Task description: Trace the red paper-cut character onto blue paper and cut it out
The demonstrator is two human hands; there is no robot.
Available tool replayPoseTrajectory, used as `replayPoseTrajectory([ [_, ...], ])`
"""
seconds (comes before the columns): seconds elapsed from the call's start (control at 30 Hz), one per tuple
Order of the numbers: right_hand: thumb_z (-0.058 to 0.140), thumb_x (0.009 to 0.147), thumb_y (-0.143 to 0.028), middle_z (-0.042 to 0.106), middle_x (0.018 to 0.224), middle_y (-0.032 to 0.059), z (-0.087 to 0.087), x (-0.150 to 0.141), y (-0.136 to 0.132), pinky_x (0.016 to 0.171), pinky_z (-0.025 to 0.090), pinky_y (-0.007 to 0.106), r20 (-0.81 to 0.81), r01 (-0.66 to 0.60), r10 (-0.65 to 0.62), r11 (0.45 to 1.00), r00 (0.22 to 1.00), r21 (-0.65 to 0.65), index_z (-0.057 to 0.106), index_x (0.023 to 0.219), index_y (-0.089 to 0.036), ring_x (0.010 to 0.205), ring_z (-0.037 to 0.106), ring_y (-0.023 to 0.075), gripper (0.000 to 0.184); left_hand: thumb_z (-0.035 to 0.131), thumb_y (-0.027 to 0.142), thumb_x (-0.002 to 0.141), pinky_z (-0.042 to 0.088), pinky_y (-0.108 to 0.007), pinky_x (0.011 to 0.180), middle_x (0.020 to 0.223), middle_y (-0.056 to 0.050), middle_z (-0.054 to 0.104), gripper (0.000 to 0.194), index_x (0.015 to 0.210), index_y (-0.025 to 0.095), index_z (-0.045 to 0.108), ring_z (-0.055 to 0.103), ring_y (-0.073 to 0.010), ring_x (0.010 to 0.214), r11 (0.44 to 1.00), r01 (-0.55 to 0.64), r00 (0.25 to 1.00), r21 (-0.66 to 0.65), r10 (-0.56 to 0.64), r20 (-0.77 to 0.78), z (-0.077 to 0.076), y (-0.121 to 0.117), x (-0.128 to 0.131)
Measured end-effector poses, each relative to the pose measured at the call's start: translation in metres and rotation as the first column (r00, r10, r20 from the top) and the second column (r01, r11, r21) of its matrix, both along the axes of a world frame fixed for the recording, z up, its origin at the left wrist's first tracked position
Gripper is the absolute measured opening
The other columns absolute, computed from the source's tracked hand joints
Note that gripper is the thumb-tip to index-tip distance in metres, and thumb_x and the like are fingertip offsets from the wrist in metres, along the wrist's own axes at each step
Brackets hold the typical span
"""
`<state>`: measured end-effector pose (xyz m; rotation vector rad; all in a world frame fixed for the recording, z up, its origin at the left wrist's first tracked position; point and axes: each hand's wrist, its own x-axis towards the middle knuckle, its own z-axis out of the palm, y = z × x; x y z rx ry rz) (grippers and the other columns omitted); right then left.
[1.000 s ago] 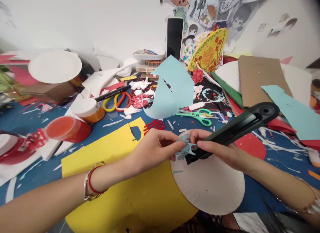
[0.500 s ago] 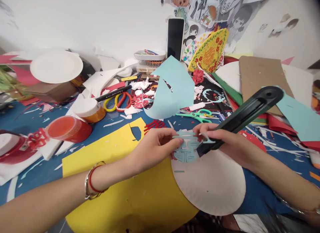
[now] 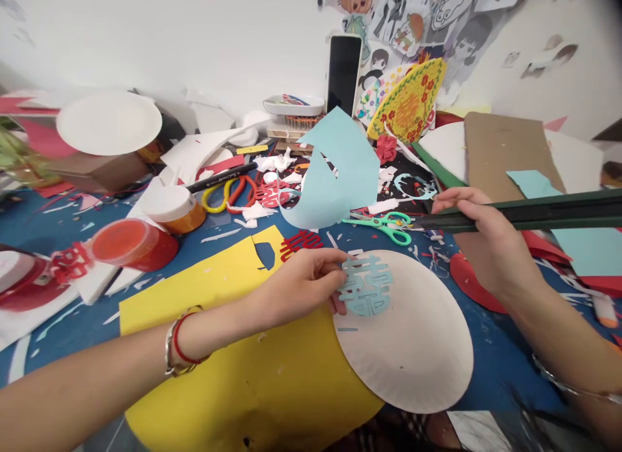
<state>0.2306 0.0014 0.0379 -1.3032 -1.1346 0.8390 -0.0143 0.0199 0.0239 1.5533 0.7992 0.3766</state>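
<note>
My left hand (image 3: 311,287) pinches the left edge of a light blue paper cutout (image 3: 372,287), a lattice of thin strips, held over a white paper plate (image 3: 413,361). In my right hand (image 3: 495,245) is a dark green and black utility knife (image 3: 558,212), lying almost level with its blade end to the left, near the green-handled scissors (image 3: 396,228). A thin blue scrap (image 3: 348,329) rests on the plate. Yellow paper (image 3: 233,374) spreads under my left forearm. Behind my left hand lies a red paper cutout (image 3: 301,241).
A large curled light blue sheet (image 3: 345,173) stands at the centre back, before a phone (image 3: 344,76). To the left are a red paint jar (image 3: 136,245), an orange paint jar (image 3: 177,209) and scissors with red and yellow handles (image 3: 226,196). Brown cardboard (image 3: 510,147) leans at the right.
My right hand has moved right and away from the cutout, and the knife has swung from slanted to nearly level. The cutout's right side is now uncovered; my left hand still holds it.
</note>
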Motion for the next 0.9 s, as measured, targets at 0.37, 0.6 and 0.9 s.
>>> replayPoseTrajectory([
  [0.37, 0.051, 0.086, -0.036, 0.055, 0.076, 0.0015, -0.014, -0.004, -0.014, 0.053, 0.039, 0.024, 0.377, -0.522, 0.509, 0.85, 0.774, -0.074, 0.058, 0.089, -0.022, 0.062, 0.051, 0.0125, 0.016, 0.043, 0.022, 0.087, 0.036, -0.021, 0.046, 0.065, 0.002, 0.06, 0.041, 0.127, 0.017, 0.042, 0.05, -0.0102, 0.047, 0.704, 0.213, 0.947, 0.677, 0.022, -0.32, -0.007, -0.005, -0.006],
  [0.6, 0.053, 0.087, -0.036, 0.063, 0.084, 0.0039, -0.018, -0.012, -0.009, 0.057, 0.045, 0.024, 0.42, -0.718, 0.672, 0.693, 0.609, -0.068, 0.058, 0.094, -0.022, 0.069, 0.057, 0.014, 0.017, 0.045, 0.019, 0.085, 0.042, -0.024, 0.052, 0.085, -0.004, 0.063, 0.037, 0.122, 0.015, 0.039, 0.059, -0.0152, 0.062, 0.593, 0.286, 0.94, 0.753, -0.022, -0.34, -0.014, -0.008, -0.004],
  [0.9, 0.048, 0.089, -0.037, 0.063, 0.08, 0.0036, -0.032, -0.005, 0.0, 0.061, 0.048, 0.026, 0.515, -0.695, 0.609, 0.718, 0.603, -0.036, 0.058, 0.093, -0.021, 0.071, 0.06, 0.0152, 0.019, 0.043, 0.022, 0.089, 0.045, -0.035, 0.077, 0.103, -0.011, 0.056, 0.021, 0.085, 0.014, 0.061, 0.053, -0.0213, 0.089, 0.257, 0.293, 0.953, 0.921, 0.0, -0.303, -0.016, -0.002, -0.007],
])
